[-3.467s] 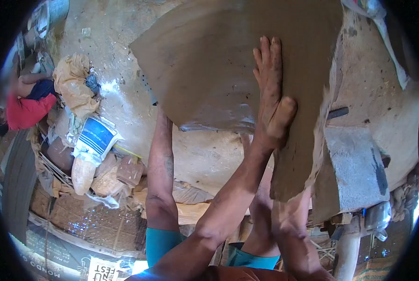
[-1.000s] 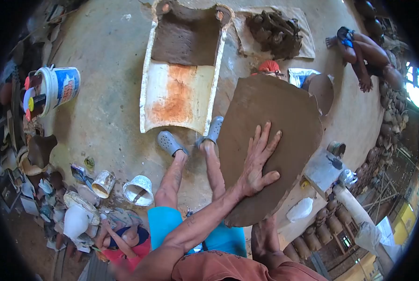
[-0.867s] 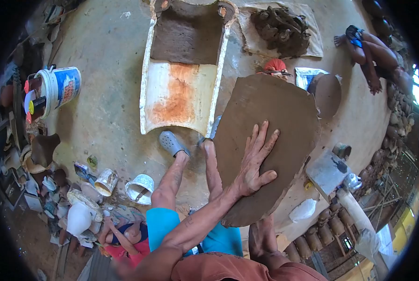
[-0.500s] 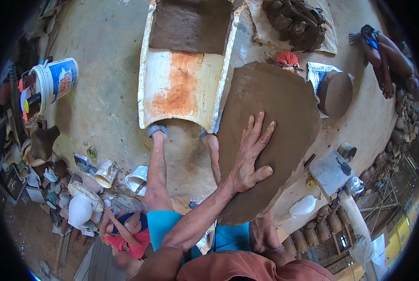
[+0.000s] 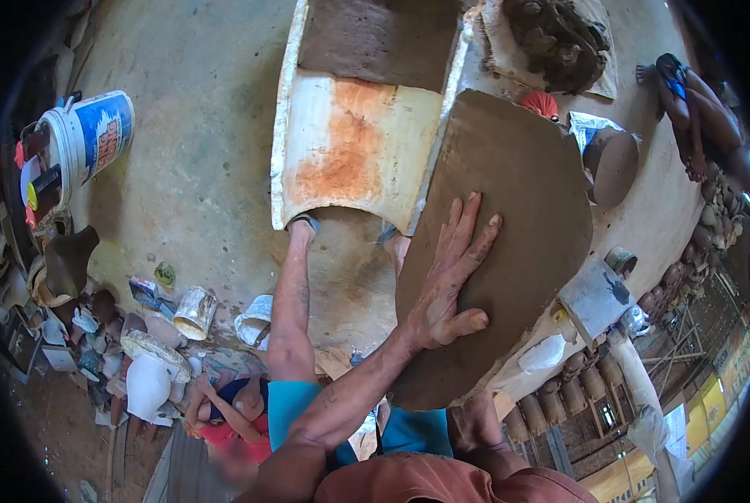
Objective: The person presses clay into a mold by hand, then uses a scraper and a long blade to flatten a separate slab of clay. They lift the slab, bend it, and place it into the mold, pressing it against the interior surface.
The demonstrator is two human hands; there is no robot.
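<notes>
My left hand (image 5: 450, 285) lies with spread fingers on a large, flat, brown clay slab (image 5: 517, 193) with an irregular outline. The slab is raised above my lap and covers my right forearm's far end, so my right hand is hidden behind it. Directly ahead, a white, half-round mould (image 5: 350, 142) with orange-brown stains rests between my feet and beyond. A dark clay sheet (image 5: 379, 42) lines its far part. The slab's left edge overlaps the mould's right rim in view.
On the left are a white-and-blue bucket (image 5: 103, 138), a metal can (image 5: 196, 312) and a white pot (image 5: 149, 386). Wet clay (image 5: 559, 42) lies on a cloth at upper right, above a round clay piece (image 5: 611, 168). Other people sit at lower left and upper right.
The view has turned slightly, so the mould and floor objects ahead appear farther right. The slab's upper part has shifted right and a little up, with my left hand still flat on it.
</notes>
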